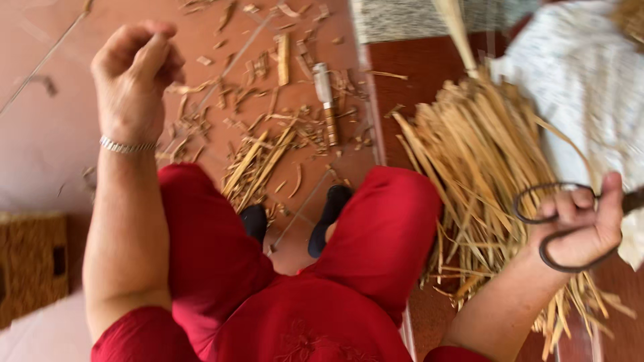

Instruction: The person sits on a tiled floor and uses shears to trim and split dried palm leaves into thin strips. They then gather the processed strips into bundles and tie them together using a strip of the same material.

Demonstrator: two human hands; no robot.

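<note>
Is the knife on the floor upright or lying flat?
Lying flat. The knife rests lengthwise on the red floor among straw scraps; neither hand touches it.

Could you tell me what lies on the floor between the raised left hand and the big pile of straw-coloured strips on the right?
In the head view, between the left hand and the pile of straw-coloured strips, scattered pale trimmings and a slim metal-and-wood handled tool lie on the reddish-brown floor.

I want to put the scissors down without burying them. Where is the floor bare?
Bare tile lies at far left, between the left hand and the woven basket. Ahead of the knees, cut scraps and a knife crowd the floor. Beside the right hand holding the scissors, the straw pile fills everything.
</note>
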